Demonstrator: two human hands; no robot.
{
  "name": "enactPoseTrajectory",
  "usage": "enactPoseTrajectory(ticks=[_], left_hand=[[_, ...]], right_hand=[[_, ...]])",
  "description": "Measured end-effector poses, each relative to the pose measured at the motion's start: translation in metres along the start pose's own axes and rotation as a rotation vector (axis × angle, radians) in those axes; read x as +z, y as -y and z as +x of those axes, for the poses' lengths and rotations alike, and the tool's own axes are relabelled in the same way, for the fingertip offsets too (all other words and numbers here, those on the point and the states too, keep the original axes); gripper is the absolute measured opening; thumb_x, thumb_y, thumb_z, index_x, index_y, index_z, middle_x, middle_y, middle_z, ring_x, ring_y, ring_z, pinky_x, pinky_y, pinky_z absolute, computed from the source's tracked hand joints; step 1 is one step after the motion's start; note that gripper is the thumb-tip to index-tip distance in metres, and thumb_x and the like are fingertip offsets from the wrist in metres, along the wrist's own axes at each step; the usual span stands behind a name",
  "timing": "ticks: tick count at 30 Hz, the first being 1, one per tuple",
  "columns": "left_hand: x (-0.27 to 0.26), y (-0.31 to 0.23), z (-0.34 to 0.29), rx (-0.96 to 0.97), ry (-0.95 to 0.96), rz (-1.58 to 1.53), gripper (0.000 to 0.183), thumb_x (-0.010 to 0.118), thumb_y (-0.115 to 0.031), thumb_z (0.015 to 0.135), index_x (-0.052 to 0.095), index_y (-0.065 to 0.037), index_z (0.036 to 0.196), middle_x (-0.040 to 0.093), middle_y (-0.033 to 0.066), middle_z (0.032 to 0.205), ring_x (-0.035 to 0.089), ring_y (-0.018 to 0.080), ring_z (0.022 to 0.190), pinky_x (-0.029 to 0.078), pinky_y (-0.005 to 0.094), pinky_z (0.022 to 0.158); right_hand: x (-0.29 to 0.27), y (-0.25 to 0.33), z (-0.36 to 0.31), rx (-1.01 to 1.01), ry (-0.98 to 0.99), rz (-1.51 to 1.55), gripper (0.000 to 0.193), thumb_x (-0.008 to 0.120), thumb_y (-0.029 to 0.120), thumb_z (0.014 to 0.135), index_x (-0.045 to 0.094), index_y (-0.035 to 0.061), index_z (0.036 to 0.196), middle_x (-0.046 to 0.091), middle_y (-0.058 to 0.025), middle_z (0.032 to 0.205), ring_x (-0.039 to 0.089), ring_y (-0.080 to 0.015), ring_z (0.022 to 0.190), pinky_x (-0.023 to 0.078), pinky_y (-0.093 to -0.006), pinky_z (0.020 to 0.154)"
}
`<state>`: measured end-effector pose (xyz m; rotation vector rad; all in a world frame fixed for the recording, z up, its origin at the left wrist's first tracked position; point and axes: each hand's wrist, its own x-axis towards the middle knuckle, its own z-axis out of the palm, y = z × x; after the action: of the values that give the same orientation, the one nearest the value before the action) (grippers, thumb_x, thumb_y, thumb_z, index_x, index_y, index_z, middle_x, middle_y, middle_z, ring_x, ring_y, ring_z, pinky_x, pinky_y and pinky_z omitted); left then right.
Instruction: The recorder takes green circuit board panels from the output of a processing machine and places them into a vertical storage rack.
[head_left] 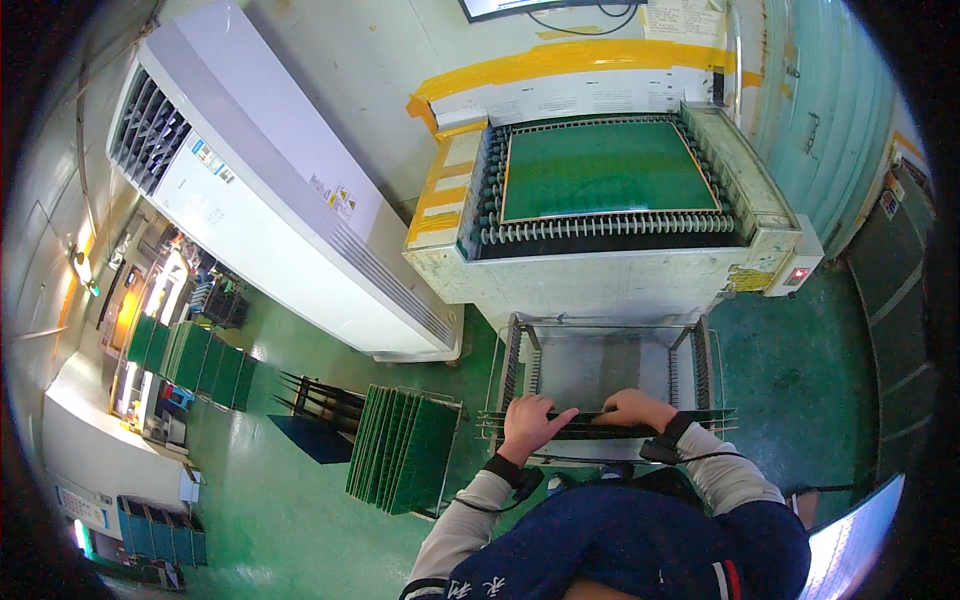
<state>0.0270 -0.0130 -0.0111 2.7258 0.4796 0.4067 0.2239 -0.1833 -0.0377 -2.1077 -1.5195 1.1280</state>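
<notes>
Several thin green circuit board panels (580, 434) stand on edge, close together, at the near end of a wire rack (511, 365). My left hand (532, 428) bends its fingers over their top edges at the left, with the thumb pointing right. Farther right, my right hand (637, 409) grips the same upper edges with curled fingers; its fingertips are partly hidden. Beyond the rack, a large green panel (605, 170) lies flat on the rollers of a pale conveyor machine (600, 270). Each wrist wears a dark band with a cable.
A tall white air conditioner (300, 230) stands left of the machine. On the green floor at left, another rack holds upright green panels (400, 450), beside dark slotted racks (325, 405). A switch box (797, 273) juts from the machine's right side. Dark panelling (900, 300) lines the far right.
</notes>
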Motion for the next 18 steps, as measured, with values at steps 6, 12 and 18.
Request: enactPoseTrajectory(ticks=[6, 12, 18], left_hand=[[0.0014, 0.0013, -0.0004, -0.020, 0.017, 0.001, 0.056, 0.063, -0.060, 0.083, 0.065, -0.005, 0.069, 0.066, 0.0119, 0.078, 0.062, 0.0316, 0.083, 0.046, 0.0435, 0.077], [-0.0001, -0.0003, 0.0009, -0.027, 0.030, 0.008, 0.056, 0.063, -0.059, 0.083, 0.066, -0.006, 0.070, 0.065, 0.0116, 0.078, 0.062, 0.0316, 0.083, 0.046, 0.0433, 0.078], [0.0018, 0.0014, 0.0009, -0.009, -0.005, -0.008, 0.055, 0.063, -0.059, 0.083, 0.065, -0.005, 0.069, 0.065, 0.0112, 0.077, 0.062, 0.0319, 0.080, 0.046, 0.0433, 0.076]], right_hand=[[0.0011, 0.0001, 0.0009, -0.011, -0.009, -0.007, 0.058, 0.060, 0.060, 0.085, 0.073, 0.0046, 0.098, 0.070, -0.0188, 0.091, 0.066, -0.0375, 0.087, 0.049, -0.0454, 0.078], [0.0031, -0.0042, 0.0050, 0.000, -0.004, -0.031, 0.058, 0.060, 0.060, 0.085, 0.072, 0.0044, 0.098, 0.070, -0.0202, 0.093, 0.065, -0.0385, 0.089, 0.049, -0.0460, 0.080], [0.0026, -0.0041, 0.0047, 0.023, -0.008, -0.022, 0.058, 0.061, 0.059, 0.085, 0.072, 0.0034, 0.098, 0.070, -0.0203, 0.092, 0.066, -0.0381, 0.089, 0.050, -0.0453, 0.079]])
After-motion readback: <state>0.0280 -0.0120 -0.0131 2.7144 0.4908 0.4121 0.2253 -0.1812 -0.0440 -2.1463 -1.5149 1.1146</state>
